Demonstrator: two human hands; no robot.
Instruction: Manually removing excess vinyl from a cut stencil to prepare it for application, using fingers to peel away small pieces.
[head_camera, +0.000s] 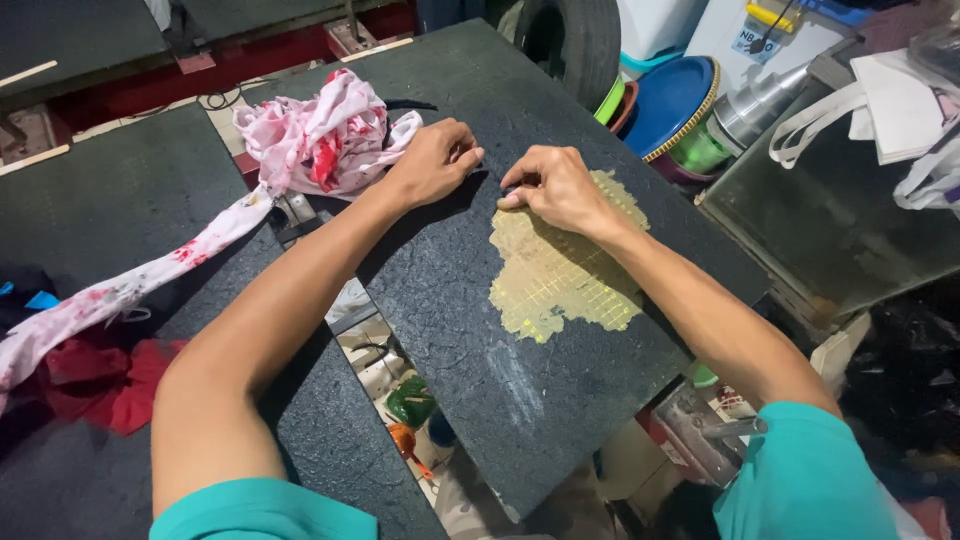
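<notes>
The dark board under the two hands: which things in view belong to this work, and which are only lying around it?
In use:
- dark board, with a worn yellow grid patch
- left hand and right hand, fingertips pressed on the board close together

Lying about:
- pink and white cloth
- red cloth
- blue plate
- tyre
- white bag

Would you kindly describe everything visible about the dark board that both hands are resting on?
The dark board is a flat, charcoal-coloured slab with a rough, cracked-looking surface, lying at an angle across a gap between other dark panels. A yellowish patch marked with a faint grid covers part of its middle, and a pale chalky smear lies below it. The left hand and right hand press near its upper edge. A pink-and-white cloth lies beside its upper left.
</notes>
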